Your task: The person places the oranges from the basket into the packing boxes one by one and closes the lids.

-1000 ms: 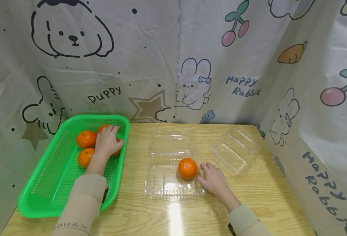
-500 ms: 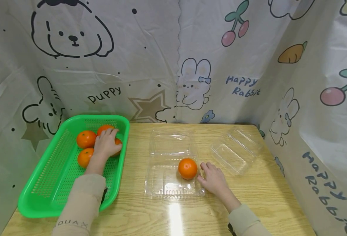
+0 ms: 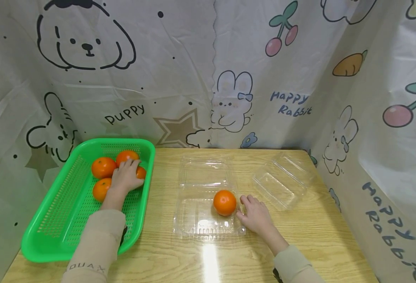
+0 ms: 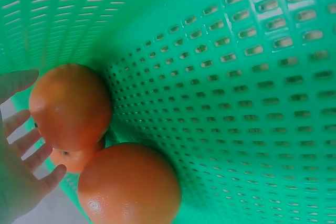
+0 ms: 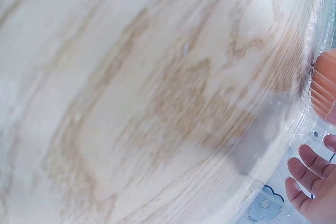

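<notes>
In the head view, my left hand (image 3: 126, 177) reaches into the green plastic basket (image 3: 150, 161), over an orange (image 3: 141, 173) by its right wall. The left wrist view shows its thumb and fingers spread beside an orange (image 4: 71, 106), not curled round it. Other oranges (image 3: 103, 168) sit close by in the basket. A single orange (image 3: 225, 203) rests in the right part of an unfolded clear clamshell box (image 3: 194, 216). My right hand (image 3: 255, 214) lies at that box's right edge, fingers loosely bent and holding nothing, fingertips near the orange.
Another clear plastic box (image 3: 278, 184) stands unfolded at the back right of the wooden table (image 3: 250, 259). A printed cloth (image 3: 179, 78) hangs behind the table and along both sides.
My left hand has shifted slightly toward me and lower over the oranges, uncovering more of the back one. The right hand and the orange in the box have stayed put.
</notes>
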`<action>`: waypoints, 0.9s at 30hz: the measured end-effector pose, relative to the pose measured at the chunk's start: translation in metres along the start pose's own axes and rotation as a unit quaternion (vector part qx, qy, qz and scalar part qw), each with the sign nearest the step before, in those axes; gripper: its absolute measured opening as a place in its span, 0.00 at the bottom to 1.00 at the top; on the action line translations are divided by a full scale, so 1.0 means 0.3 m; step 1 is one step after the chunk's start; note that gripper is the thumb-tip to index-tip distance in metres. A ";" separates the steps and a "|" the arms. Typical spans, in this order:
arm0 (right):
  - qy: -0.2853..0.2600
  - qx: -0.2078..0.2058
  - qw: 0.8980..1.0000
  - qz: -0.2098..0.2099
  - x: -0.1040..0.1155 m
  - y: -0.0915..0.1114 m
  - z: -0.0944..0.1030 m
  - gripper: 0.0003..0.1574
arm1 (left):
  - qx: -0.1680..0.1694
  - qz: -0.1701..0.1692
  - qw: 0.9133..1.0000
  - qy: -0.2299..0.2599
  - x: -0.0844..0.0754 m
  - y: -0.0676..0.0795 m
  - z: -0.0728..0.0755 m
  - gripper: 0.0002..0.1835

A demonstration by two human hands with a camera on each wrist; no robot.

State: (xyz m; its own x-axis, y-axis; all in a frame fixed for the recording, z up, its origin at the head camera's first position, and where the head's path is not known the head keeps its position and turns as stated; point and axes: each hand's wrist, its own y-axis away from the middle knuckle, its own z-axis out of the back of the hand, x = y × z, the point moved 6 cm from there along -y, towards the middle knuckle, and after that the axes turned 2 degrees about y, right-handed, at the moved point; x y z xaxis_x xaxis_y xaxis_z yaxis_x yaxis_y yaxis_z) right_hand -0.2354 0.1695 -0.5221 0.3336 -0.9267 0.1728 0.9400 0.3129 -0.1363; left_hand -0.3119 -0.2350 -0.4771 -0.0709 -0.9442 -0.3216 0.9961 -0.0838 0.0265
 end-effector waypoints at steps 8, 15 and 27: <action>-0.005 -0.004 1.000 -0.001 0.000 0.001 -0.001 0.20 | 0.012 0.004 1.000 0.003 0.010 -0.001 -0.019 0.36; -0.004 -0.005 1.000 0.000 0.000 -0.002 0.000 0.20 | 0.015 0.002 1.000 0.009 0.022 -0.002 -0.034 0.36; -0.001 0.002 1.000 -0.004 0.002 -0.001 0.002 0.20 | 0.012 0.005 1.000 0.018 0.029 -0.005 -0.047 0.37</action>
State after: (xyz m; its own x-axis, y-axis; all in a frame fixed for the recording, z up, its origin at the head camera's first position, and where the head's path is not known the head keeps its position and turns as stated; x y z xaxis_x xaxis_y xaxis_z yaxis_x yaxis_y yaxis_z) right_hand -0.2354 0.1690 -0.5214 0.3265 -0.9288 0.1755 0.9427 0.3066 -0.1315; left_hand -0.3134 -0.2385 -0.4933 -0.0586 -0.9327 -0.3559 0.9952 -0.0825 0.0523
